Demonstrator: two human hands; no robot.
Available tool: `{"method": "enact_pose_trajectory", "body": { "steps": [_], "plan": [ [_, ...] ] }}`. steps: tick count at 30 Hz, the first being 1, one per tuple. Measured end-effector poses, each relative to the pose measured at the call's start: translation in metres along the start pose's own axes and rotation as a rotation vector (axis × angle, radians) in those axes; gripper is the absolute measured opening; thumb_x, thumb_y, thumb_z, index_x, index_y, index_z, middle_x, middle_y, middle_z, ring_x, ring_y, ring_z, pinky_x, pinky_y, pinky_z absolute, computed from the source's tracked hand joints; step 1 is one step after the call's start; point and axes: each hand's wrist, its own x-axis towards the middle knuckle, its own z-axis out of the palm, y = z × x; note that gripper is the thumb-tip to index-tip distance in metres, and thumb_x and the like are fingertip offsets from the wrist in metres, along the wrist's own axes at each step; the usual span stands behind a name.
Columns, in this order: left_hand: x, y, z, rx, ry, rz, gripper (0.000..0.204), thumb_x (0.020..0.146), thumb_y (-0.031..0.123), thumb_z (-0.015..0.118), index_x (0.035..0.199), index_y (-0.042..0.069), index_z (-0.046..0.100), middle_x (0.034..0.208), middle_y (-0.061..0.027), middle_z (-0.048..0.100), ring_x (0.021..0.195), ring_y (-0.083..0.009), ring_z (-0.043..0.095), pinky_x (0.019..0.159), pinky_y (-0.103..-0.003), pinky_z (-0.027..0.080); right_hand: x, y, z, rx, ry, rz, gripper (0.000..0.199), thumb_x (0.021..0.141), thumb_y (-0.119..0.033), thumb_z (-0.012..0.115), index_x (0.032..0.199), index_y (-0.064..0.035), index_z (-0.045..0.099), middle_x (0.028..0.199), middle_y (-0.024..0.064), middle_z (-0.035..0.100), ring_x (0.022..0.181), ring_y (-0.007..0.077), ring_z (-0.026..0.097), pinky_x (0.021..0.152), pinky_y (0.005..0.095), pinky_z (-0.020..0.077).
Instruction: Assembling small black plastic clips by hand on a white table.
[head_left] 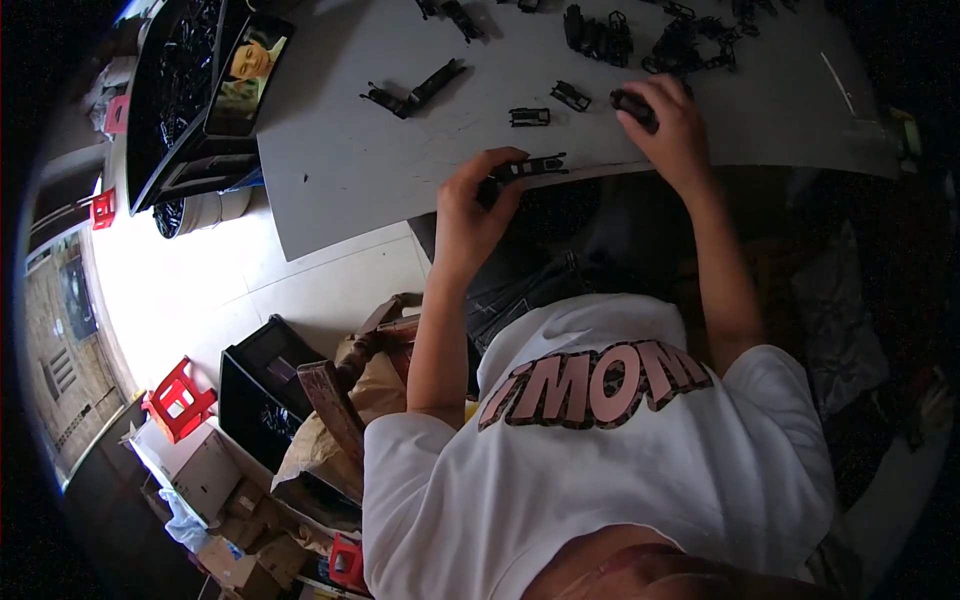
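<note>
White shirt cloth [600, 470] fills the near view, and both bare forearms reach from it to the grey table [360, 160]. At the table's near edge, the left hand [475, 205] pinches a long black plastic part [530, 167] in curled fingers. Further right, the right hand [670, 120] closes on a small black piece [633, 104], with loose black parts [529, 117] between and a heap [690, 40] beyond.

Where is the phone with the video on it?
In the head view, the phone leans at the far left of the grey table, against a black tray of parts.
</note>
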Motion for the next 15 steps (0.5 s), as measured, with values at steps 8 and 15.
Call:
{"method": "enact_pose_trajectory", "body": {
  "steps": [8,15],
  "plan": [
    [0.000,0.007,0.006,0.014,-0.018,-0.029,0.028,0.075,0.001,0.063,0.102,0.006,0.063,0.092,-0.0117,0.066,0.082,-0.0261,0.063,0.074,-0.031,0.048,0.013,-0.044,0.021,-0.088,-0.023,-0.071,0.024,0.079,-0.018,0.068,0.098,-0.0045,0.060,0.093,0.0085,0.060,0.081,0.0257,0.063,0.065,0.0333,0.0512],
    [-0.001,0.007,0.004,0.013,0.009,-0.018,0.028,0.075,0.001,0.062,0.102,0.006,0.062,0.092,-0.0126,0.065,0.084,-0.0274,0.063,0.075,-0.032,0.048,0.021,-0.043,0.031,-0.206,-0.048,-0.121,0.023,0.078,-0.020,0.069,0.095,-0.0067,0.062,0.089,0.0055,0.060,0.076,0.0257,0.062,0.063,0.0337,0.0507]
  ]
}}
